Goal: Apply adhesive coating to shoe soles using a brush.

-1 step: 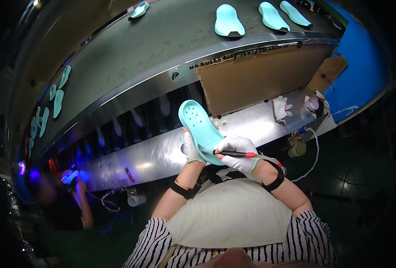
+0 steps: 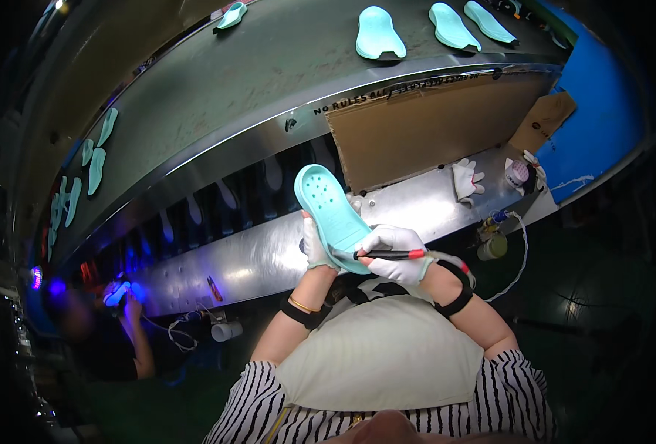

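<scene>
- The left hand (image 2: 315, 248), in a white glove, was largely hidden behind the mint-green perforated foam clog (image 2: 333, 210); only the fingers wrapped round the shoe's lower left edge showed, closed on it
- The clog stood tilted, toe up and away, over the polished steel apron (image 2: 254, 255) in front of the person's chest
- The right hand (image 2: 394, 253), also white-gloved, was curled shut round a slim black pen-like tool with a red end (image 2: 383, 254); its tip met the clog's heel end, though the exact contact point was too small to read
- Dark slots under the grey conveyor belt (image 2: 254, 81) held pale shoe shapes, dim and hard to count
- On the belt lay three mint-green soles (image 2: 379, 32) at the top, well apart from the hands
- A spare white glove (image 2: 464, 180) lay on the steel apron beside a brown cardboard sheet (image 2: 431, 126)
- A small jar (image 2: 492, 246) sat at the apron's right edge, near a thin white cable
- At lower left another person's hand (image 2: 130, 305) worked under violet light, blurred
- Open apron surface stretched left of the clog
</scene>
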A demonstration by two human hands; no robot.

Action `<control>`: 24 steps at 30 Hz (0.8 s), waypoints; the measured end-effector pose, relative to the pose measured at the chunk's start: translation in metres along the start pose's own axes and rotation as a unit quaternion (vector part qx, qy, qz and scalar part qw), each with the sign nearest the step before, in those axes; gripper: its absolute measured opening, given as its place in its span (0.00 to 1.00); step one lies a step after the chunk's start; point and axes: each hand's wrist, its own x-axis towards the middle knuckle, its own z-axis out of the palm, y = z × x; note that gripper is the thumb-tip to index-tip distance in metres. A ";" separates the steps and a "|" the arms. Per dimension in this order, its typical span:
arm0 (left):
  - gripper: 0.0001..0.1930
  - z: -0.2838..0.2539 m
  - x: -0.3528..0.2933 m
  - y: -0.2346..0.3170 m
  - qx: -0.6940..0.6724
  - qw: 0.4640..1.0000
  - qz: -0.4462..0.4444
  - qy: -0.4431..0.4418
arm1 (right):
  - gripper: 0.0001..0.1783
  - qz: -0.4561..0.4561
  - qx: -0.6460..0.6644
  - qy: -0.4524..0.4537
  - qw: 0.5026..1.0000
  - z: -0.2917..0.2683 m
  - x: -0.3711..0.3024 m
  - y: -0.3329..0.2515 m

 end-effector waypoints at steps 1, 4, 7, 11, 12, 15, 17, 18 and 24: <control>0.40 -0.001 0.001 0.003 0.001 1.000 0.000 0.001 | 0.07 0.044 0.060 -0.030 0.997 -0.001 -0.002 0.002; 0.39 0.008 0.002 0.007 0.007 1.000 -0.002 -0.001 | 0.06 0.128 0.097 0.042 0.986 -0.005 -0.001 0.000; 0.39 0.013 0.005 0.010 0.002 1.000 0.003 -0.010 | 0.05 0.034 0.038 0.033 0.998 0.001 -0.005 0.001; 0.38 0.017 0.003 0.016 -0.015 1.000 -0.023 -0.007 | 0.04 0.035 0.114 0.014 0.993 0.002 -0.005 -0.005; 0.38 0.029 -0.001 0.014 -0.060 0.998 -0.022 -0.029 | 0.04 0.083 0.115 0.029 0.989 -0.004 -0.003 -0.004; 0.42 0.043 -0.008 0.007 -0.103 0.993 -0.028 0.051 | 0.05 0.098 0.069 0.083 0.989 -0.019 0.005 -0.006; 0.43 0.052 -0.019 0.001 -0.137 0.982 -0.081 -0.104 | 0.05 0.087 0.053 0.096 0.990 -0.025 0.004 -0.006; 0.43 0.051 -0.018 -0.002 -0.137 0.982 -0.080 -0.104 | 0.05 0.069 0.066 0.097 0.991 -0.027 0.004 -0.005; 0.43 0.047 -0.009 -0.006 -0.074 0.994 -0.063 -0.051 | 0.05 -0.061 -0.075 0.000 0.995 -0.011 -0.010 -0.012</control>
